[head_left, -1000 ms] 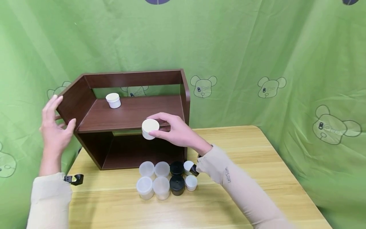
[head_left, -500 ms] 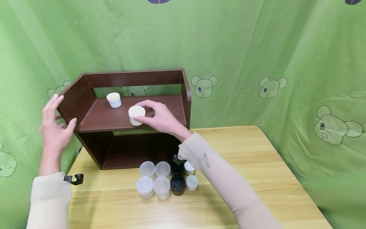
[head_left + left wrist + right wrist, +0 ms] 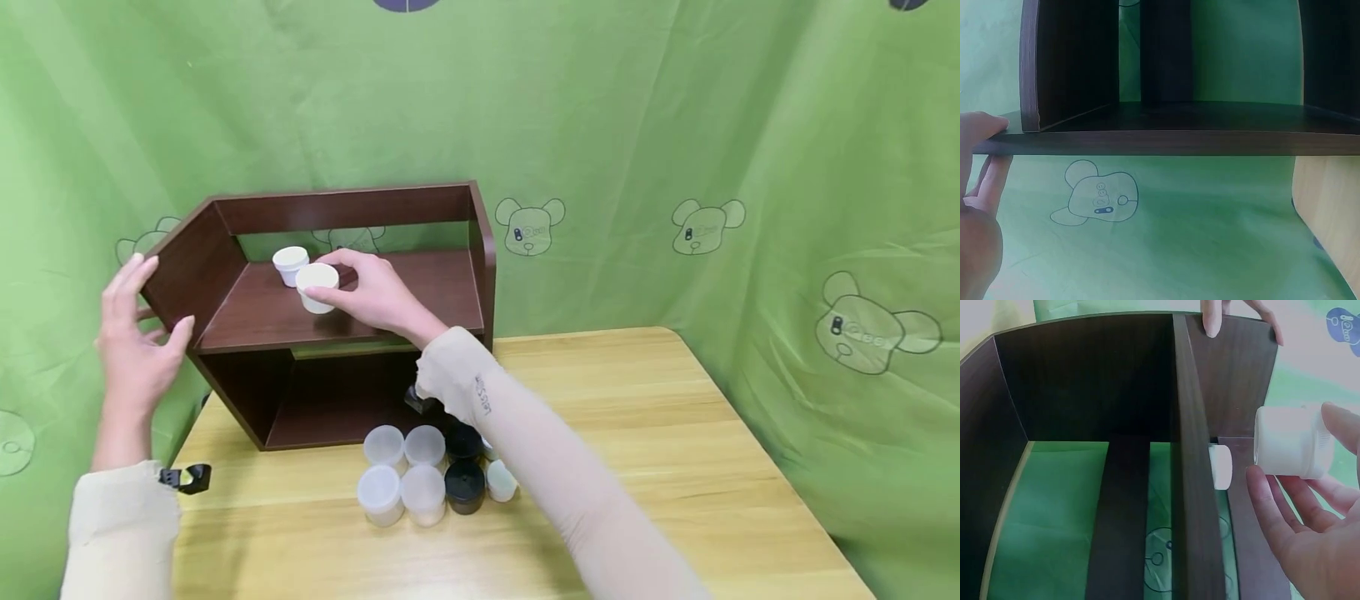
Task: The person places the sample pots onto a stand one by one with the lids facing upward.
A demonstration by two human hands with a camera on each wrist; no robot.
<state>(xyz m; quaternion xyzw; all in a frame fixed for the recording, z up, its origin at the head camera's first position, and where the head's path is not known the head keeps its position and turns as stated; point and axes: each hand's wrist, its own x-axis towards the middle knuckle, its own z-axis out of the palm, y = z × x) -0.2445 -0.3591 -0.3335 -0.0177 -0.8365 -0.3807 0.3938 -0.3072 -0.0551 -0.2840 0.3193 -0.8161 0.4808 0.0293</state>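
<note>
Thumb and fingers of my right hand (image 3: 378, 298) pinch a small white lidded jar (image 3: 317, 290) above the upper board of a dark brown wooden shelf unit (image 3: 420, 292). A second white jar (image 3: 288, 262) stands on that board, just behind and left of the held one. In the right wrist view the held jar (image 3: 1288, 442) appears clear of the wood, with fingers under it. My left hand (image 3: 135, 362) grips the unit's left side panel (image 3: 191, 279); in the left wrist view, thumb and fingers (image 3: 996, 178) lie on opposite faces of the panel.
On the wooden table (image 3: 637, 450), before the unit, stand several frosted clear tubs (image 3: 380, 492), two black-lidded jars (image 3: 465, 485) and small white-lidded jars (image 3: 500, 481), one partly behind my right sleeve. A green curtain (image 3: 600, 125) hangs behind. The unit's lower compartment (image 3: 337, 400) faces forward.
My right hand has carried the white jar left and up, from in front of the unit to over its upper board near the other jar. The left hand keeps its hold.
</note>
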